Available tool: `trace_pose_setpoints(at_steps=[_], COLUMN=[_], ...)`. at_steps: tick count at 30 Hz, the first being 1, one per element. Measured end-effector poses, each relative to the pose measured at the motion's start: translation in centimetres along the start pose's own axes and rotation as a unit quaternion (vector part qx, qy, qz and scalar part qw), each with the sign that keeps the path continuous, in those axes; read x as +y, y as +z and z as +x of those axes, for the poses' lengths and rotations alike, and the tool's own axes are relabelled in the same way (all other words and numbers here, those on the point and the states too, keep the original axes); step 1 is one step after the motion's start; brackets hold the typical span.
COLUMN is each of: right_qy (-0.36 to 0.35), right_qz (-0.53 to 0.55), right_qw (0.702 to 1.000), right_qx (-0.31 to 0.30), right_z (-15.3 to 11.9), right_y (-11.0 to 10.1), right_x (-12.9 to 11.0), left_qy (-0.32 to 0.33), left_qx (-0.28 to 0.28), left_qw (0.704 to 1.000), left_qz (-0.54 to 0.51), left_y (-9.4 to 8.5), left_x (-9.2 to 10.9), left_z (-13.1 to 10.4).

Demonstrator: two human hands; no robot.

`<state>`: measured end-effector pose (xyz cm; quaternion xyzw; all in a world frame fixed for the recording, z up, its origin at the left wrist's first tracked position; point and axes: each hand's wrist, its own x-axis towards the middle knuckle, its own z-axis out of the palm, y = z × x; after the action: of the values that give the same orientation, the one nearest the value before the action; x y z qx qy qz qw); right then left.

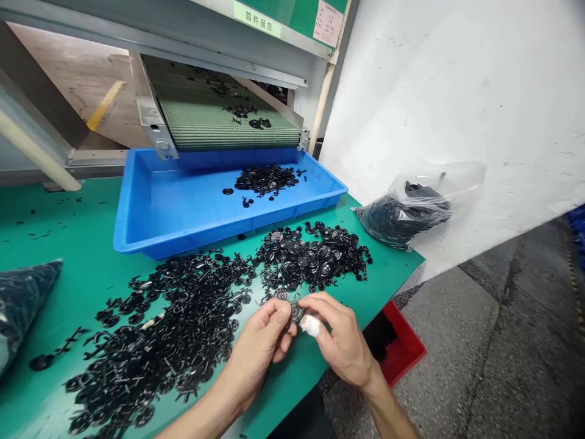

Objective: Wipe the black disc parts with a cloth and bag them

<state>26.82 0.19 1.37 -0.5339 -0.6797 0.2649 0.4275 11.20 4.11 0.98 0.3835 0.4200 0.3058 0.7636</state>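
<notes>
Both my hands meet over the table's front edge at a small round black plastic part (296,311). My left hand (262,338) pinches its left side between thumb and fingers. On the other side, my right hand (340,335) has its index fingertip on the part's edge, and its thumb wears a white wrapping (310,325). Just beyond the hands lies a heap of round black discs (315,253). To the left spreads a larger pile of black parts with thin branching stems (169,329).
Behind the heaps, a blue tray (183,235) holds more black parts below a green conveyor belt (219,131). A clear bag of black parts (406,213) leans at the right; another bag (25,299) lies left. Below the table edge stands a red bin (406,350).
</notes>
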Motion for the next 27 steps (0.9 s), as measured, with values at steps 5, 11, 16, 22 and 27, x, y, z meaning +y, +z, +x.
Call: trace_pose_setpoints(at_steps=[5,11,16,22,27], right_qy=[0.059,0.017,0.042,0.137,0.114], right_qz=[-0.034,-0.011,-0.027,-0.285,-0.216], right_qw=[0.998,1.000,0.998,0.941,0.960], right_qx=[-0.012,0.013,0.027,0.119,0.135], right_z=[0.4,1.0,1.6,3.7,4.1], right_y=[0.6,1.8,1.6,-2.4,-2.6], right_x=[0.3,1.2,1.4,3.0,4.5], left_qy=[0.017,0.033,0.030,0.020,-0.013], left_qx=[0.002,0.022,0.027,0.006,-0.028], left_qw=[0.996,0.992,0.993,1.000,0.996], left_qz=[0.083,0.123,0.115,-0.002,-0.084], left_y=[-0.2,-0.8,-0.9,-0.4,-0.3], left_x=[-0.1,-0.7,-1.0,0.3,0.8], left_z=[-0.2,0.2,0.4,0.0,-0.2])
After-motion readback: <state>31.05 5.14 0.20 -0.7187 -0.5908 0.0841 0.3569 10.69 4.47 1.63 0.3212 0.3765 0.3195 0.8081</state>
